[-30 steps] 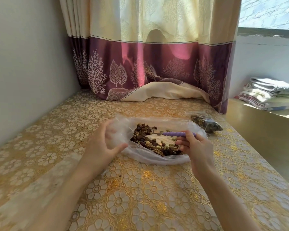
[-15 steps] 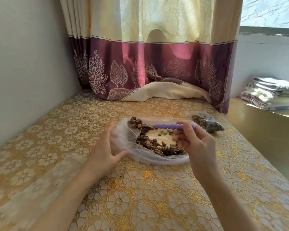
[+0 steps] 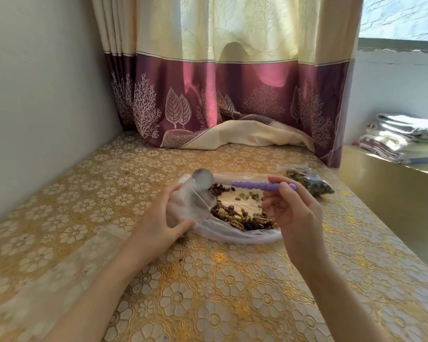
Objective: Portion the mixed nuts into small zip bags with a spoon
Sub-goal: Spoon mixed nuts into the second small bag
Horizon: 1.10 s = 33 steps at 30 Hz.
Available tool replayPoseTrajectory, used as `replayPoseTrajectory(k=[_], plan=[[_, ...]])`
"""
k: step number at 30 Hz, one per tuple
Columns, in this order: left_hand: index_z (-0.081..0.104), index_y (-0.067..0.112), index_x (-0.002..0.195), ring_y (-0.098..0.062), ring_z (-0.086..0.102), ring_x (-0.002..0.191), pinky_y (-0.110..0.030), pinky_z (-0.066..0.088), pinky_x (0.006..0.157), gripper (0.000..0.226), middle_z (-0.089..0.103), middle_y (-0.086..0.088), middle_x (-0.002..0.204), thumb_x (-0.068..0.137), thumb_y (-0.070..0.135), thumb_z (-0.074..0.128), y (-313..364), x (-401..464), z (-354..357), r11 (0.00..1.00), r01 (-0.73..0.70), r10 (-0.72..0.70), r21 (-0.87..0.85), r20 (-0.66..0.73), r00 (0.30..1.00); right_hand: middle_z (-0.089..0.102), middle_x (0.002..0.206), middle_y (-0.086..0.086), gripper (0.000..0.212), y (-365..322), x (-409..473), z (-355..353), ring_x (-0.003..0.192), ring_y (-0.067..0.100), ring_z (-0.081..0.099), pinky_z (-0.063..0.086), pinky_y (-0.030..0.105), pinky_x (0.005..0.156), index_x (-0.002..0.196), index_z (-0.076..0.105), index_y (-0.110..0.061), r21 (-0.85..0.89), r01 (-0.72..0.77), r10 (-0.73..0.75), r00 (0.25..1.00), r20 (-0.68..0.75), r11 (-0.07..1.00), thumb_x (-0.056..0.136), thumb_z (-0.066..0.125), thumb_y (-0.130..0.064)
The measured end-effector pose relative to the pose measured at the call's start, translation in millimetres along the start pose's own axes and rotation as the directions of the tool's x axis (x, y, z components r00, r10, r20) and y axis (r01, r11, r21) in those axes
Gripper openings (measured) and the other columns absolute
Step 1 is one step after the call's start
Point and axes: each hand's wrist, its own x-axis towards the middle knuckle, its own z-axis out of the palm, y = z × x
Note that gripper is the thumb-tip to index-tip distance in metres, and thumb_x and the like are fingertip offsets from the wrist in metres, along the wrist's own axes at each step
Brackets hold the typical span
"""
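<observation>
Mixed nuts [image 3: 240, 217] lie at frame centre on a plastic-lined plate [image 3: 245, 236]. Left hand [image 3: 162, 218] grips a small zip bag [image 3: 189, 198]; right hand [image 3: 292, 211] pinches the spoon [image 3: 245, 185] at its mouth. Judged risk: a slack mouth spills nuts onto the desk [image 3: 208, 280].

Both bare forearms are reaching forward; the left hand [image 3: 160, 223] is curling its grip around something clear, the right hand [image 3: 293, 213] is pinching, fingers [image 3: 281, 183] bent.

Glossy embossed tablecloth [image 3: 208, 292], clear plastic zip bag [image 3: 190, 201], satiny curtain [image 3: 232, 90]
</observation>
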Motion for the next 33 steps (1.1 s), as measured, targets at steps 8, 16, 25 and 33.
replayPoseTrajectory(k=[8, 16, 25, 33], plan=[[0.052, 0.037, 0.108, -0.002, 0.058, 0.09, -0.015, 0.047, 0.063, 0.023, 0.06, 0.011, 0.104, 0.087, 0.047, 0.051, 0.3, 9.9, -23.1, 0.973, 0.063, -0.117, -0.222, -0.24, 0.964, 0.06, 0.06, 0.001, 0.02, 7.9, 4.4, -7.3, 0.053, 0.01, 0.055, 0.043, 0.017, 0.046, 0.094, 0.063, -0.003, 0.127, -0.103, 0.126, 0.974, -0.189, 0.987, 0.097, 0.043, -0.005], [0.067, 0.025, 0.109, -0.009, 0.051, 0.089, -0.019, 0.041, 0.078, 0.023, 0.057, 0.002, 0.108, 0.087, 0.023, 0.062, -34.5, 35.5, -27.0, 0.908, 0.213, -0.269, 0.36, 0.114, 0.956, 0.06, 0.057, -0.001, 0.02, 8.4, 3.6, -5.2, 0.052, 0.008, 0.054, 0.043, 0.016, 0.047, 0.092, 0.064, -0.005, 0.139, -0.134, 0.156, 0.974, -0.166, 0.981, 0.098, 0.045, -0.008], [0.062, 0.035, 0.07, 0.002, 0.047, 0.079, -0.011, 0.031, 0.062, 0.016, 0.057, 0.011, 0.087, 0.079, 0.026, 0.071, -42.1, 35.1, -33.0, 0.934, 0.137, -0.191, 0.329, 0.135, 0.972, 0.06, 0.059, -0.001, 0.02, 7.3, 5.3, -7.9, 0.052, 0.008, 0.054, 0.045, 0.017, 0.048, 0.092, 0.065, -0.006, 0.122, -0.143, 0.165, 0.968, -0.189, 0.982, 0.098, 0.046, -0.011], [0.066, 0.026, 0.074, -0.01, 0.058, 0.079, -0.019, 0.037, 0.064, 0.01, 0.065, 0.007, 0.082, 0.082, 0.019, 0.068, -26.9, 35.5, -35.6, 0.967, 0.159, -0.164, 0.2, 0.007, 0.986, 0.061, 0.06, 0.0, 0.018, 6.7, 5.7, -9.4, 0.053, 0.009, 0.053, 0.045, 0.017, 0.048, 0.091, 0.065, -0.005, 0.127, -0.159, 0.182, 0.962, -0.201, 0.979, 0.097, 0.049, -0.011]])
